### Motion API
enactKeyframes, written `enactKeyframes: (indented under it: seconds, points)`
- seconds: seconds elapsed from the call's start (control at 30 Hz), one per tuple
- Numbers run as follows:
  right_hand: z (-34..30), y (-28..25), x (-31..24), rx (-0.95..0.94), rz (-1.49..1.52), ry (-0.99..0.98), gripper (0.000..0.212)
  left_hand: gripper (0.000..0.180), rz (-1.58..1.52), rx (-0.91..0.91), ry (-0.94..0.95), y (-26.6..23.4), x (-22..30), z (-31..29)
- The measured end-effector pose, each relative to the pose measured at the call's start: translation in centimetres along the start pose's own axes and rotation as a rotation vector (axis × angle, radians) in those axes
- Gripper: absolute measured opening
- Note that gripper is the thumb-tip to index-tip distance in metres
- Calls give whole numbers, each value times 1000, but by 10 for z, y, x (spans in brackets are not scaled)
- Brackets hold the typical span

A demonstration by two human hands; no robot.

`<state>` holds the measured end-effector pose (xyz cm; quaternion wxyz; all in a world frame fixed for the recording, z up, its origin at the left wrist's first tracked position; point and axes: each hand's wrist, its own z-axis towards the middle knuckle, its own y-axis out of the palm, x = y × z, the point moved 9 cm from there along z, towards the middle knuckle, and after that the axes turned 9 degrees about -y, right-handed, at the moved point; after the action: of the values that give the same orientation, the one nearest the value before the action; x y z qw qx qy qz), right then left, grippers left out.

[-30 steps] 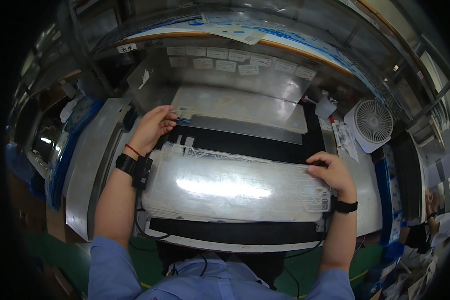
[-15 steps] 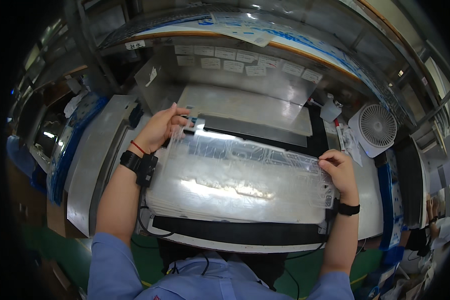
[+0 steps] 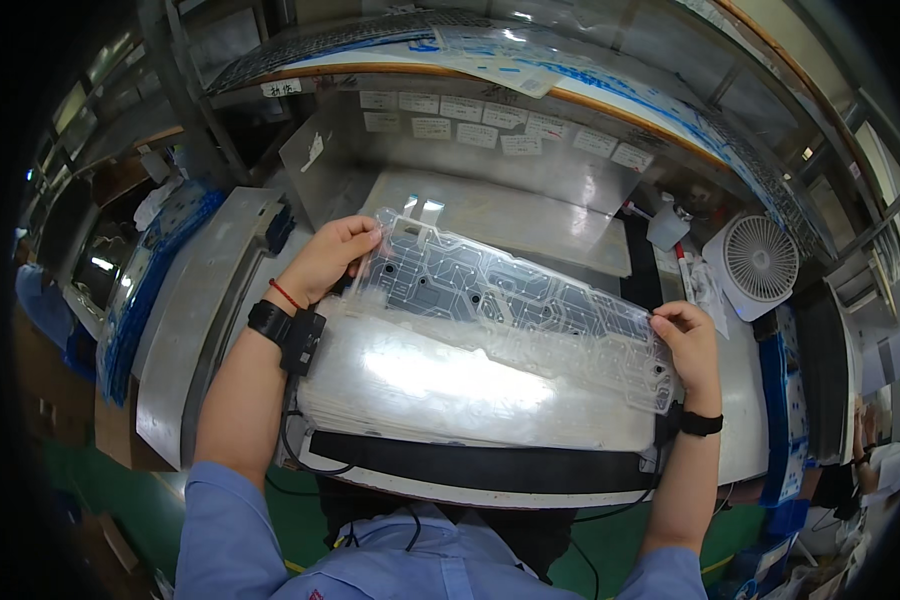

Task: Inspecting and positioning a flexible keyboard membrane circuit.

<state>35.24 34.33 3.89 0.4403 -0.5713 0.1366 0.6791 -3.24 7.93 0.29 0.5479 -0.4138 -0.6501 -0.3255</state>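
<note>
A long clear plastic sheet with printed circuit traces is lifted off a stack of similar clear sheets on the black mat. My left hand pinches its upper left corner. My right hand grips its right end. The sheet tilts, left end higher and farther from me. Both wrists wear black straps, and a cable runs down from the left one.
A shiny metal fixture plate lies behind the stack under a clear shield with paper labels. A small white fan stands at the right. A grey metal tray runs along the left. Blue bins sit farther left.
The top sheet lay flat on the stack a second ago. Both hands have lifted it up and away from me, and it now hangs tilted above the pile.
</note>
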Motion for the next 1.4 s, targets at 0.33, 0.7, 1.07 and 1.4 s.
enactKeyframes:
  seconds: [0.33, 0.7, 1.07, 1.4]
  points:
    - [3, -11, 4, 173, 154, 36, 13, 15, -122, 111, 54, -13, 2, 2]
    - [4, -21, 10, 195, 174, 20, 16, 17, -143, 242, 23, -28, -5, 4]
    - [0, -26, 5, 307, 324, 20, 16, 22, -389, 212, 27, -16, 11, -9]
    - [4, -23, 8, 187, 189, -68, 17, 26, -57, 136, -56, -17, -9, 6]
